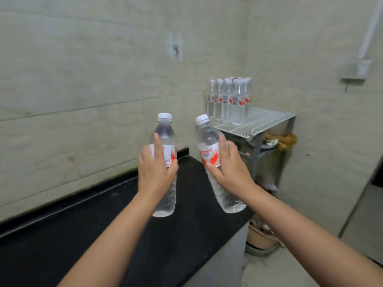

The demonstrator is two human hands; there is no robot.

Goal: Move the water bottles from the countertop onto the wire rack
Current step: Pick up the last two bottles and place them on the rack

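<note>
Left hand [156, 169] wrapped round the label band of a clear plastic water bottle [165, 162], index finger laid straight up the ribbed shoulder, thumb pressed on the near right side. Upright, white screw cap on top, white label with orange-red marks, held clear above the counter [124, 224].

Right hand [230, 165] gripping a second bottle [215, 162] of the same make at its label, thumb across the front, fingers curled behind. Tilted, cap leaning left toward the first bottle, base swung right past the counter's end. Both full of clear water, lower bodies faintly ridged and dimpled.

Counter black, smooth and matte with pale dust streaks, running from near left to far right along the wall, a raised black lip at its back edge.

Farther right, in the corner, a wire rack [267, 121]: flat white grid shelf on grey metal legs. On its far left part, a tight cluster of bottles [230, 100], standing upright, white caps, same orange-red labels. Beneath the shelf, a brown crumpled bundle [287, 140], too blurred to identify.

Walls of large pale beige tiles with thin grout lines. A small clear hook plate [175, 48] stuck to the far wall. On the right wall, a white pipe [371, 27] dropping to a small fitting. On the floor by the counter's end, a tan pot-like vessel [260, 238].
</note>
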